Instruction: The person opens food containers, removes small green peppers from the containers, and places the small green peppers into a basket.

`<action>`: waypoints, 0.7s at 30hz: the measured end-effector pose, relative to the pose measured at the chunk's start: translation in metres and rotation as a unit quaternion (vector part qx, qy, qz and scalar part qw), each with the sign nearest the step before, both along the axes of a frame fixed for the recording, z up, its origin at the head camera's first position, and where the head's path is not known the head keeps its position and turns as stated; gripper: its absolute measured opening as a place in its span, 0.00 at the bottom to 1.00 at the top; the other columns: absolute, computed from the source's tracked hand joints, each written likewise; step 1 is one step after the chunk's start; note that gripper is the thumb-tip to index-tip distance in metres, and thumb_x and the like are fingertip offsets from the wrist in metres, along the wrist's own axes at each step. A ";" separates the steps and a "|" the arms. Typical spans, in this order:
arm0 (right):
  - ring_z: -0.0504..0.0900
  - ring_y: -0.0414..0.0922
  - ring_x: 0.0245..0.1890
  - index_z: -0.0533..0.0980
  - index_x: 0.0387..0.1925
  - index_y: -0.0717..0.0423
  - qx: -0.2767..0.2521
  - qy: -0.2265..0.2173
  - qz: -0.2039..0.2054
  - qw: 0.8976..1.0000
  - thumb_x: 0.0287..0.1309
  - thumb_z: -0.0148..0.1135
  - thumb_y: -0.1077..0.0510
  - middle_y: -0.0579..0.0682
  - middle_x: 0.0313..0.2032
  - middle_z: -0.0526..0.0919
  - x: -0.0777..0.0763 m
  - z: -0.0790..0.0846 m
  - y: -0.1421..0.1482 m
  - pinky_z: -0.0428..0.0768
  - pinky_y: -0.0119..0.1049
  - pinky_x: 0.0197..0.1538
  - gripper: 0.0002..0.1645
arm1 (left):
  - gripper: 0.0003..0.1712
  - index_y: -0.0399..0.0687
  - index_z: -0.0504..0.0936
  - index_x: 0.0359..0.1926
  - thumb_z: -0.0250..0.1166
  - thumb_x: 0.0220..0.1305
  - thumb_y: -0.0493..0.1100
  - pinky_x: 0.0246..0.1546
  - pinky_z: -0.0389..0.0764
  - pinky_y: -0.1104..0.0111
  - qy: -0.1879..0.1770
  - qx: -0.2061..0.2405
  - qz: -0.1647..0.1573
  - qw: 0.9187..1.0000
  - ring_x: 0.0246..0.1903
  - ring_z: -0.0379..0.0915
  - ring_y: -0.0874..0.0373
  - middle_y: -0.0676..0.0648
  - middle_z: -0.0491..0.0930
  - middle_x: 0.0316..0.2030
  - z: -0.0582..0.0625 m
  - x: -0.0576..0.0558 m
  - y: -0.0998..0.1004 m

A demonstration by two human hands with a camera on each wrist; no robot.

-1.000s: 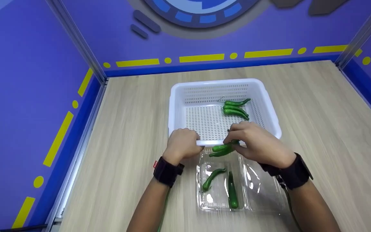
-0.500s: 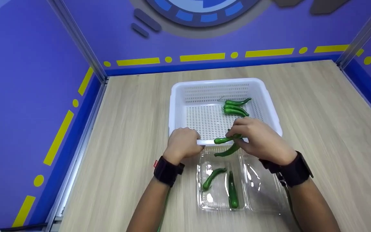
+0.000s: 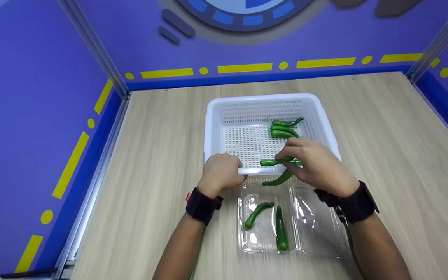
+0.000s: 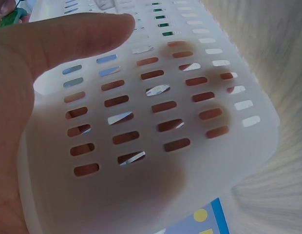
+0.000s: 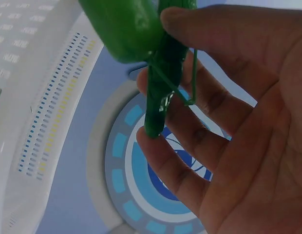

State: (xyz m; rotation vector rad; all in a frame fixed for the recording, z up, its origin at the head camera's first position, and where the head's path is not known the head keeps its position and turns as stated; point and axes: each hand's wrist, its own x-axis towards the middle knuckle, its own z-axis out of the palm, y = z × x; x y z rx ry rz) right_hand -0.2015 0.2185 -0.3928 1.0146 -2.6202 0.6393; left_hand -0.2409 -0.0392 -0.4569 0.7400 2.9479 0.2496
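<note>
My left hand (image 3: 222,171) grips the near left rim of a white perforated basket (image 3: 261,98); in the left wrist view its thumb (image 4: 87,36) lies along the pierced wall (image 4: 117,192). Over the basket's near rim, my right hand (image 3: 317,167) pinches green chili peppers (image 3: 269,162) between thumb and fingers. One held pepper (image 3: 277,181) slants down toward the clear plastic container below. The right wrist view shows a thick pepper (image 5: 124,29) crossing a darker one (image 5: 158,105), with a thin stem between. Several more peppers (image 3: 284,133) lie inside the basket at right.
An open clear clamshell container (image 3: 259,252) sits in front of the basket, its lid (image 3: 317,229) folded out to the right under my forearm. It holds a curved pepper (image 3: 257,215) and a straighter one (image 3: 281,231). Blue panels (image 3: 161,58) wall the wooden table (image 3: 158,155).
My right hand has shifted slightly away from me and up, carrying the peppers from above the clamshell to over the basket's rim. The held peppers have spread apart. My left hand stays put.
</note>
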 end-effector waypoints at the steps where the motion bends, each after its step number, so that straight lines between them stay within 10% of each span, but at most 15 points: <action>1: 0.83 0.42 0.41 0.86 0.39 0.49 0.000 -0.003 0.005 1.000 0.50 0.74 0.67 0.43 0.38 0.85 0.001 0.001 -0.001 0.80 0.41 0.46 0.14 | 0.23 0.58 0.70 0.12 0.66 0.57 0.58 0.19 0.64 0.65 0.004 0.000 -0.001 1.000 0.18 0.68 0.57 0.58 0.64 0.13 0.000 0.000 0.000; 9: 0.84 0.38 0.40 0.86 0.37 0.46 0.034 -0.053 0.070 0.996 0.48 0.72 0.64 0.39 0.37 0.84 0.014 0.002 -0.015 0.82 0.40 0.46 0.13 | 0.22 0.58 0.71 0.13 0.66 0.57 0.57 0.20 0.66 0.64 0.001 0.001 0.002 1.000 0.18 0.68 0.57 0.58 0.66 0.13 0.000 0.000 0.000; 21: 0.76 0.36 0.31 0.76 0.36 0.44 0.038 -0.085 0.041 0.995 0.47 0.67 0.64 0.36 0.30 0.79 0.018 -0.003 -0.020 0.75 0.36 0.39 0.15 | 0.21 0.58 0.73 0.13 0.66 0.58 0.57 0.21 0.67 0.64 -0.008 -0.005 0.001 1.000 0.18 0.68 0.57 0.58 0.67 0.13 0.001 0.001 0.000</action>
